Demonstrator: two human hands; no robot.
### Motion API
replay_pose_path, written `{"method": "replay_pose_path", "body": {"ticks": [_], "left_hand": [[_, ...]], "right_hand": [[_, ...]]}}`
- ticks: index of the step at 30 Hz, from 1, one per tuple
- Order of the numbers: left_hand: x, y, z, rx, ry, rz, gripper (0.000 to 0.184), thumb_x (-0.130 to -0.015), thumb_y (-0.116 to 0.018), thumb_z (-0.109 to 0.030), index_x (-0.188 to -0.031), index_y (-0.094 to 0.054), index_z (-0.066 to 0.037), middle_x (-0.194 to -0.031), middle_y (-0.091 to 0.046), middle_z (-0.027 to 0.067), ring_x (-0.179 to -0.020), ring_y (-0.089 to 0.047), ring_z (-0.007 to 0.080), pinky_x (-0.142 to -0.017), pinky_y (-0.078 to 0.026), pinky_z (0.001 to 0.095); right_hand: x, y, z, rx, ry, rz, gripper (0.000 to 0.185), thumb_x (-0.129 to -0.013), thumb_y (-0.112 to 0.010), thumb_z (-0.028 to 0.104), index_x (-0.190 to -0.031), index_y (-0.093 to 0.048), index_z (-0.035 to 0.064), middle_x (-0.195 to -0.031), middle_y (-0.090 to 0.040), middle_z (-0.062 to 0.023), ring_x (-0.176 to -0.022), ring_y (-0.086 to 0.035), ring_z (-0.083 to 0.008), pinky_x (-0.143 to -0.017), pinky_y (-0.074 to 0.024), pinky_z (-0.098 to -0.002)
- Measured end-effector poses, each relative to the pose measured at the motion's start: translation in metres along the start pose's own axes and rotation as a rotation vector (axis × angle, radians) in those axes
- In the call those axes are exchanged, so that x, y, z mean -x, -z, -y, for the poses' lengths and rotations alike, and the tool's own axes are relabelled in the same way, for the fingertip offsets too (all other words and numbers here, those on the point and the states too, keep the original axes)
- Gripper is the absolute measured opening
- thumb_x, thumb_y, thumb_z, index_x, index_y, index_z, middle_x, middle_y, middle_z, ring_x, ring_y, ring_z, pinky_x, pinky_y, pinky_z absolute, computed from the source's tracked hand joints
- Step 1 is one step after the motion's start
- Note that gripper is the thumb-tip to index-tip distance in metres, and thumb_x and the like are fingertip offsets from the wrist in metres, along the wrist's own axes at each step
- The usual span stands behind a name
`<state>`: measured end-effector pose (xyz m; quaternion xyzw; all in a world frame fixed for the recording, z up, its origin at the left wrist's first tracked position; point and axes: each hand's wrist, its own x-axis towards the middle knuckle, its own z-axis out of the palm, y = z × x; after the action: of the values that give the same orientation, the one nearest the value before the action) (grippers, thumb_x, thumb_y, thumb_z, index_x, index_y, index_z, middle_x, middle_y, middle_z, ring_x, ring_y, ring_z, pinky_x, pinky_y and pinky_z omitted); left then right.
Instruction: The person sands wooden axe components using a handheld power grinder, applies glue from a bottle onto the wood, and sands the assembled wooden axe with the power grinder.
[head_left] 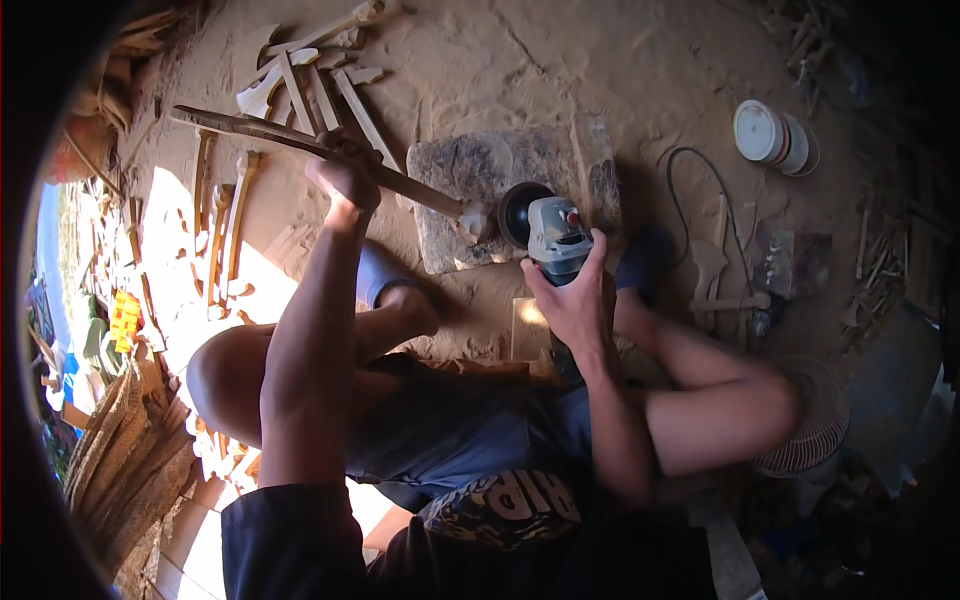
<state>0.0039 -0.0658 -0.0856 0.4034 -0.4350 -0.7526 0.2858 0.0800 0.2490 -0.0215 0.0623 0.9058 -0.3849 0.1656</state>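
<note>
My left hand [347, 172] is closed around a long wooden stick [415, 190] with a thick knobbed end. The stick slants from upper left down toward the centre, its knob beside the dark round disc [516, 214] of an angle grinder [556, 236]. Whether knob and disc touch, I cannot tell. My right hand [580, 305] grips the grinder's body, thumb and fingers on either side of it. Beneath the knob and the disc lies a worn wooden block [450, 160] on the sandy ground, in front of my folded legs.
Several shaped wooden pieces [357, 112] lie beyond the block, and more sticks [240, 212] lie at the left. A white bucket [760, 132] stands at upper right, near a curved cable [716, 168]. A wire fan guard [815, 425] is by my right knee; a woven sack [125, 440] sits at left.
</note>
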Motion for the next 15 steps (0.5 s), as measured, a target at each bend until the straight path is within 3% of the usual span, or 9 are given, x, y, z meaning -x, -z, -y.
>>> {"method": "replay_pose_path", "body": {"ticks": [3, 6, 12, 15], "left_hand": [[-0.015, 0.007, 0.003, 0.086, 0.125, -0.094, 0.014, -0.091, -0.054, -0.017, -0.08, -0.048, -0.012, -0.064, -0.04, 0.0007, -0.052, -0.04, 0.0184, -0.05, -0.04, 0.0365], [-0.019, 0.016, 0.008, 0.172, 0.153, -0.094, 0.01, -0.093, -0.057, -0.015, -0.094, -0.051, -0.008, -0.067, -0.042, 0.0024, -0.051, -0.043, 0.0193, -0.046, -0.038, 0.036], [-0.029, 0.017, 0.011, 0.199, 0.211, -0.073, 0.013, -0.091, -0.06, -0.017, -0.092, -0.049, -0.009, -0.064, -0.041, 0.0021, -0.048, -0.042, 0.0193, -0.045, -0.037, 0.0354], [-0.028, 0.014, 0.011, 0.154, 0.201, -0.105, 0.014, -0.09, -0.061, -0.017, -0.089, -0.049, -0.01, -0.063, -0.04, 0.0019, -0.049, -0.042, 0.0193, -0.045, -0.037, 0.0352]], "right_hand": [[0.001, 0.002, 0.0, -0.038, 0.001, 0.002, 0.096, -0.078, -0.087, 0.038, -0.142, -0.035, -0.01, -0.111, -0.069, -0.0296, -0.102, -0.071, -0.0414, -0.089, -0.0545, -0.0468], [-0.001, -0.001, -0.003, -0.134, -0.019, 0.059, 0.096, -0.078, -0.086, 0.038, -0.144, -0.035, -0.0086, -0.114, -0.068, -0.03, -0.104, -0.07, -0.0419, -0.09, -0.0541, -0.0472], [-0.002, -0.017, -0.013, -0.011, 0.096, -0.009, 0.096, -0.078, -0.086, 0.039, -0.146, -0.034, -0.0057, -0.115, -0.068, -0.0301, -0.104, -0.07, -0.0431, -0.089, -0.0545, -0.0478], [-0.001, -0.014, -0.012, 0.079, 0.02, 0.006, 0.096, -0.078, -0.086, 0.04, -0.145, -0.034, -0.006, -0.116, -0.067, -0.031, -0.104, -0.07, -0.0447, -0.089, -0.0546, -0.0488]]}}
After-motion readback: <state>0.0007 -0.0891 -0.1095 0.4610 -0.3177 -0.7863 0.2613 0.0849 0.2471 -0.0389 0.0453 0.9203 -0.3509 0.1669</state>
